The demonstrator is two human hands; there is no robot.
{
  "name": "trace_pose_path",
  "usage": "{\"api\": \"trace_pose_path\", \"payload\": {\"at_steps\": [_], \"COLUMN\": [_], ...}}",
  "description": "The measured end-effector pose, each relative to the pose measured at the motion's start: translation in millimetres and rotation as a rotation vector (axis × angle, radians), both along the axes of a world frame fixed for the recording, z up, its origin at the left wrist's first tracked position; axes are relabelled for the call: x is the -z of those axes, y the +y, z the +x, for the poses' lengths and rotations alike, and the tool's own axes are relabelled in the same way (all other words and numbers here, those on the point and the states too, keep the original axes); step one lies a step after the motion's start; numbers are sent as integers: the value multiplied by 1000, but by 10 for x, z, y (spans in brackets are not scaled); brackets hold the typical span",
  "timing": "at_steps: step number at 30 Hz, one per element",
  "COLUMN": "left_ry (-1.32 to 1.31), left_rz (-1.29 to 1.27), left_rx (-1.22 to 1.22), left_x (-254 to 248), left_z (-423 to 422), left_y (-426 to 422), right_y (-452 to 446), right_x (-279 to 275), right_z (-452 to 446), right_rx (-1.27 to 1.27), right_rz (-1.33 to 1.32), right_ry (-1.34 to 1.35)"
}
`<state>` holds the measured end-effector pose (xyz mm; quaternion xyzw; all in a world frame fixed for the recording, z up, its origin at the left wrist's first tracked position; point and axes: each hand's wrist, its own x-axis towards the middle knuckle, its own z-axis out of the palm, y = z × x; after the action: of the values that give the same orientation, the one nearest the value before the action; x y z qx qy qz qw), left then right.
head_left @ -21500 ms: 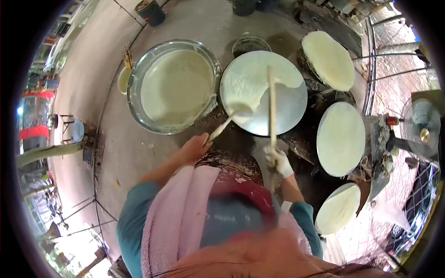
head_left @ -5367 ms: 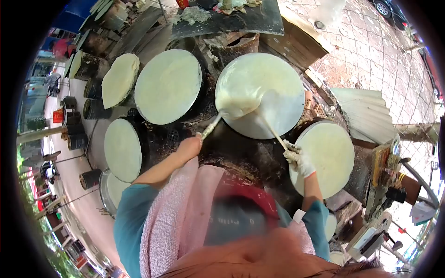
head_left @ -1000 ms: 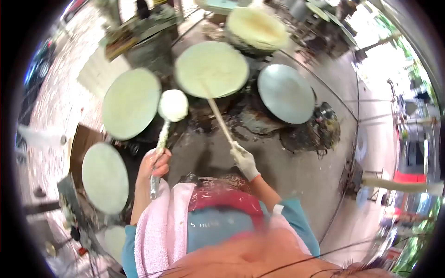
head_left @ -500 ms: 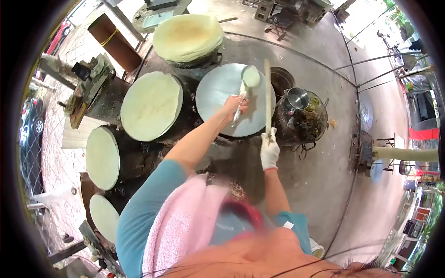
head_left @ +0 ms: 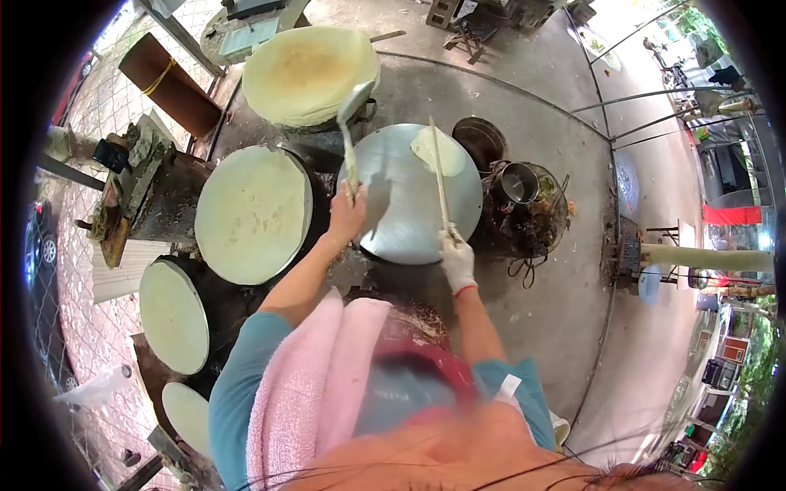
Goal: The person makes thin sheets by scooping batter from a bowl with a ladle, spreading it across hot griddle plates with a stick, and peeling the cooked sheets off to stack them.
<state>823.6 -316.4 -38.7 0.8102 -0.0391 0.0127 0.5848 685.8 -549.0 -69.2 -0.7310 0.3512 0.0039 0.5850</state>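
Note:
A round metal griddle (head_left: 401,213) lies before me with a pale patch of batter (head_left: 424,150) near its far right edge. My bare left hand (head_left: 348,214) is closed around the handle of a ladle (head_left: 350,135), its bowl tilted up beside the far stack of crepes. In my right hand (head_left: 458,263), which wears a white glove, I grip a long thin wooden stick (head_left: 442,184). The stick reaches across the griddle and over the batter; whether it presses on the batter I cannot tell.
Left of the griddle, a crepe (head_left: 254,217) covers another round plate, with further crepes (head_left: 173,317) behind it. A tall crepe stack (head_left: 311,74) stands at the far side. On the right are a dark bucket (head_left: 480,141) and a metal pot (head_left: 520,182) on a sooty drum.
Batter now lies on the griddle. The ladle has swung left and away from the griddle's middle, and the stick has moved left over the batter.

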Motion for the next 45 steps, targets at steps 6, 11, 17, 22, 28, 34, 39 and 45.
{"api": "trace_pose_path", "payload": {"at_steps": [6,11,17,22,28,34,39,45], "left_ry": [364,500,463,527,504,540,515,506], "left_rz": [-174,-367,-335,-389,-387,-397,-413,-394], "left_rx": [83,-24,-240,-431,-539,-606,-658,-690], "left_x": [19,-241,-406,-396,-462,-551,-514,-435], "left_z": [-379,-731,-1042,-1353,-1569,-1694,-1765,-1828], "left_y": [594,710,666,461,213,-44,-129,-250], "right_y": [-350,-302,-939,-983,-1498,-1423,-1754,-1626], "right_x": [339,165,70,92,-19,254,-66,-105], "right_z": [-157,14,177,320,673,783,1239,1069], "right_rx": [80,-139,-167,-390,-441,-608,-600,-810], "right_rz": [164,215,322,287,392,350,380,409], "right_ry": [3,-62,95,27,137,0,191,328]}}
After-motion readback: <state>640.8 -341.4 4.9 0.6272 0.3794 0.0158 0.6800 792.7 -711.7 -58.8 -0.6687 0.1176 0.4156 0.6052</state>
